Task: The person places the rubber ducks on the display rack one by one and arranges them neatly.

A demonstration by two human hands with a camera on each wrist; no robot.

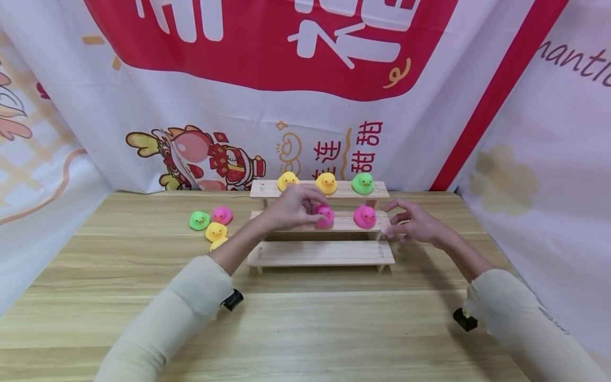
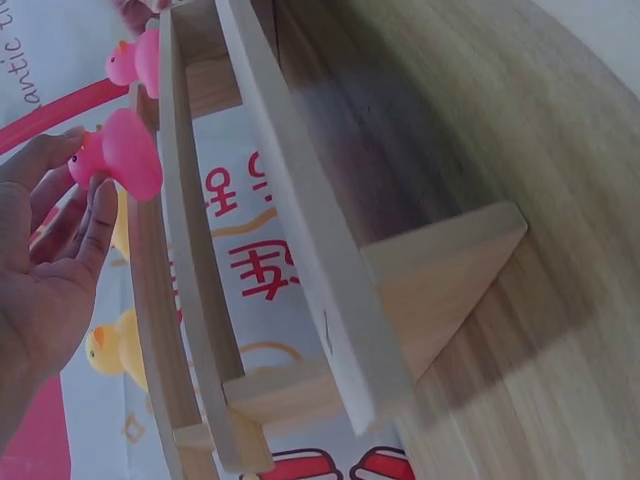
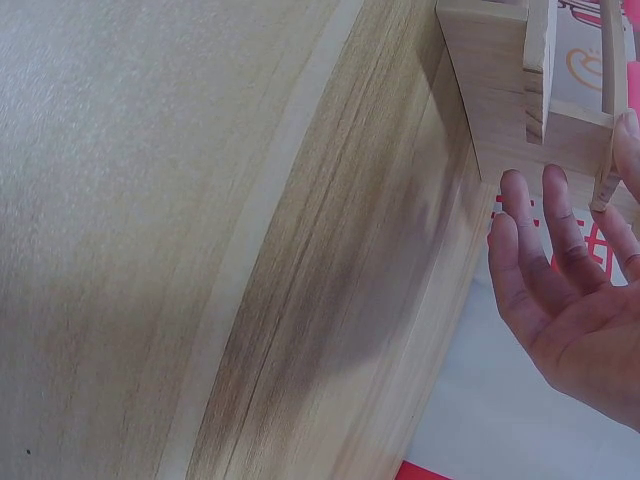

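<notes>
Left hand (image 1: 297, 208): thumb and fingertips closed lightly on a pink rubber duck (image 1: 325, 218), gap no wider than the duck's body. Duck within the pinch, at the middle plank (image 2: 195, 215) of a three-tier wooden stand (image 1: 321, 253); base against the plank or just above, cannot tell which.

Right of the pinch, same plank, apart from it: second pink duck (image 1: 365, 217). Beyond that, at the plank's right end: right hand (image 1: 415, 224), fingers loosely bent and spread, no duck in it; contact with the plank end uncertain.

Behind and above the pinch, on the top plank, left to right: yellow duck (image 1: 288, 181), partly hidden by the left hand; another yellow duck (image 1: 326, 183); green duck (image 1: 363, 183). In front of and below the pinch: bottom plank (image 1: 286, 253).

Well left of the pinch, on the wood-grain table (image 1: 334, 339), a close cluster: small green duck (image 1: 199, 220), third pink duck (image 1: 222, 215), front yellow duck (image 1: 216, 231), and a last yellow duck (image 1: 219, 243) partly covered by the left forearm. Behind everything: printed white cloth (image 1: 229, 106).
</notes>
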